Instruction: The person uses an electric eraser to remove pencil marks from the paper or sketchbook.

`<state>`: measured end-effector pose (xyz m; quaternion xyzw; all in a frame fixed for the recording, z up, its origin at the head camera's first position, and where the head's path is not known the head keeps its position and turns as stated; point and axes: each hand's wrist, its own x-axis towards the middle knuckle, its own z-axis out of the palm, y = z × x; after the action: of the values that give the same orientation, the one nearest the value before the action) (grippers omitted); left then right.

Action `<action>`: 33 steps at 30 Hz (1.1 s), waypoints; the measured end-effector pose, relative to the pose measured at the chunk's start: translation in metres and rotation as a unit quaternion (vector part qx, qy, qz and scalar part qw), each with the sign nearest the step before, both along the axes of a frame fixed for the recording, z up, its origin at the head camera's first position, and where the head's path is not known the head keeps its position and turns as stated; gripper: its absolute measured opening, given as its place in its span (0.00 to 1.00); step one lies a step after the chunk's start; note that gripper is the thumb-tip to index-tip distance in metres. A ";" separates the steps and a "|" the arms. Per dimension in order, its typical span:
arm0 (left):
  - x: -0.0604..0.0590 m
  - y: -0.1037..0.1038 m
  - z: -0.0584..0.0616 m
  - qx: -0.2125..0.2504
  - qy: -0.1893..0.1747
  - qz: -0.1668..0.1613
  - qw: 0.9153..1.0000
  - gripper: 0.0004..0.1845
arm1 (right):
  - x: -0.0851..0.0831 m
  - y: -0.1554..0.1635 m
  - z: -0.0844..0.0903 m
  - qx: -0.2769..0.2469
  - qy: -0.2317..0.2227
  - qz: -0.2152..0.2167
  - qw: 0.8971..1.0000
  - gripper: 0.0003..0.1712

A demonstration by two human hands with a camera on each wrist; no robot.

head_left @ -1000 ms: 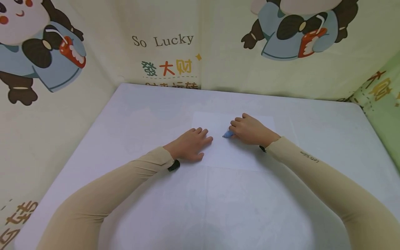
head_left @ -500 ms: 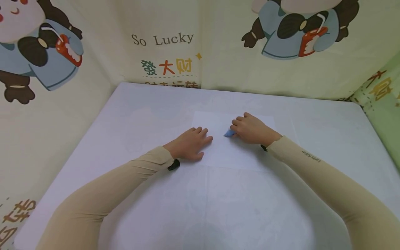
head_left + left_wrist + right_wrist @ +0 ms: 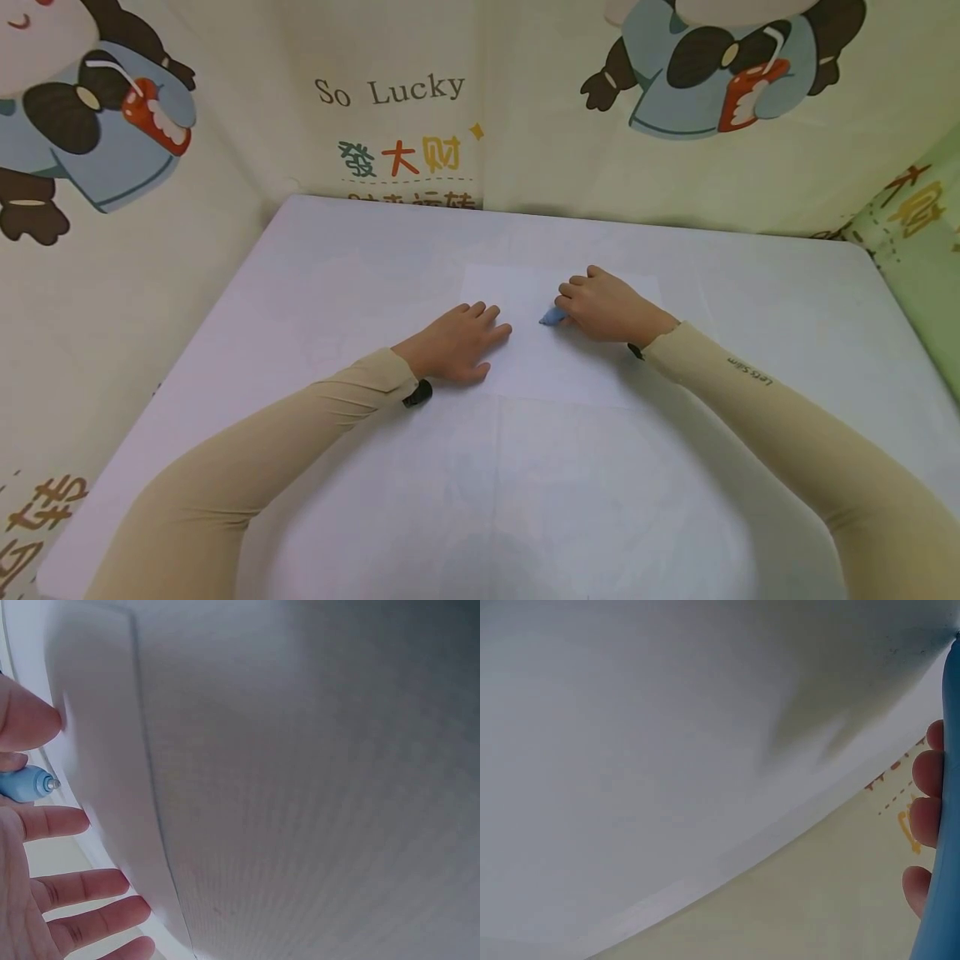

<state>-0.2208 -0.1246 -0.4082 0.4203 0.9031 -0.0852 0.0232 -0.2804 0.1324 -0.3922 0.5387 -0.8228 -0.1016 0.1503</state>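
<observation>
A white sheet of paper [image 3: 540,379] lies on the white-covered table. My left hand [image 3: 453,343] rests on the sheet's left part with fingers spread; in the left wrist view its fingertips [image 3: 112,883] meet the paper. My right hand [image 3: 609,307] grips a thick blue pen [image 3: 555,317] over the right half of the sheet, tip pointing left and down. The left wrist view shows the pen's narrow metal tip. Up close in the right wrist view, fingers curl along the blue barrel [image 3: 951,765], and small dark marks [image 3: 906,651] show on the paper near its tip.
The white table [image 3: 375,517] spreads around both arms, its far edge meeting a cream curtain [image 3: 540,125] printed with cartoon figures and lettering. A green-tinted cloth [image 3: 930,275] hangs at the right. Dark wrist straps [image 3: 417,393] show under the sleeves.
My right hand has shifted slightly to the right with the pen still gripped. The left hand has kept its place on the paper, and the head view has tilted a little.
</observation>
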 end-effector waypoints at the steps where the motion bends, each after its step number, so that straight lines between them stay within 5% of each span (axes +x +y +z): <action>1: 0.000 0.000 0.000 0.000 -0.001 0.001 1.000 0.27 | 0.000 0.000 0.000 0.001 -0.004 -0.001 1.000 0.12; 33: -0.001 0.000 -0.002 0.010 0.008 -0.005 1.000 0.26 | -0.002 0.004 -0.001 -0.019 0.013 0.018 1.000 0.13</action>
<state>-0.2220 -0.1246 -0.4100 0.4240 0.9021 -0.0794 0.0114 -0.2824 0.1360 -0.3931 0.5494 -0.8126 -0.0900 0.1727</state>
